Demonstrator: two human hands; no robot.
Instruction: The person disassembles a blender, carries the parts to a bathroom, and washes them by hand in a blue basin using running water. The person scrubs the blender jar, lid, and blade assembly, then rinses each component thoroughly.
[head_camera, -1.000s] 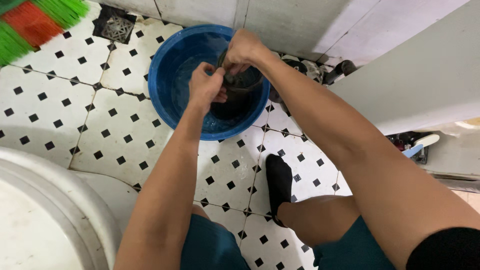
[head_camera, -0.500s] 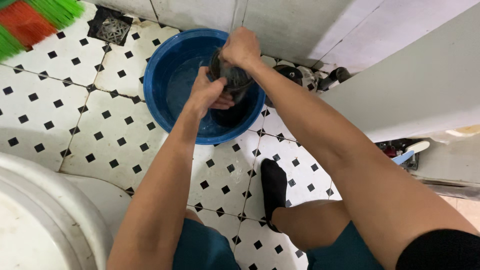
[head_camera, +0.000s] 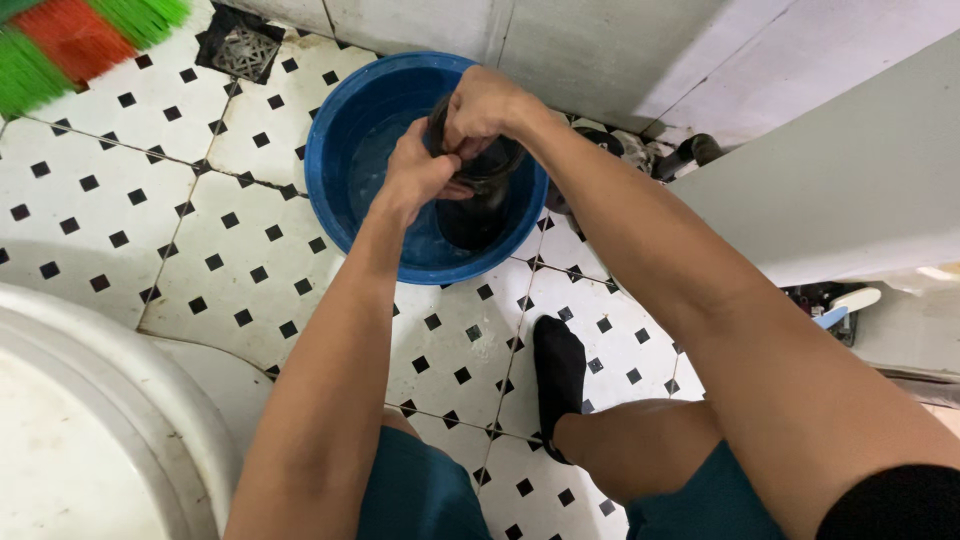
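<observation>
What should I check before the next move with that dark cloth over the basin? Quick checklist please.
1. Left hand grips the dark cloth: ok.
2. Right hand grips the cloth from above: ok.
3. Cloth hangs over the blue basin, not the floor: ok.
4. Basin sits flat on the tiled floor: ok.
5. Water depth in basin: cannot tell.
6. Socked foot apart from basin: ok.

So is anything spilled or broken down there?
Nothing stands out. Both hands, left hand and right hand, grip a dark wet cloth over the blue basin; the tiled floor shows no puddle.
</observation>
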